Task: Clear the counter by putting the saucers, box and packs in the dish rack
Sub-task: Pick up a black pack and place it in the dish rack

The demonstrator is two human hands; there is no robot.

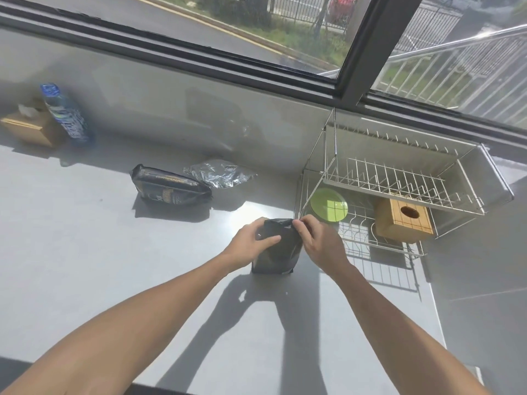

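Observation:
A black pack point(278, 256) stands upright on the grey counter point(85, 252), just left of the wire dish rack point(399, 181). My left hand point(251, 242) grips its left side near the top. My right hand point(319, 239) pinches its folded top edge. A second black pack point(171, 189) lies on its side further back. A crumpled silver foil pack point(219, 173) lies behind it. In the rack's lower tier sit a green saucer point(328, 205) and a wooden box point(403, 220) with a round hole in its top.
At the far left of the counter a blue bottle point(67, 115) stands beside a wooden tissue box point(31, 128). The rack's upper tier point(385, 178) holds nothing. A window runs along the back wall. The counter's right edge lies just past the rack.

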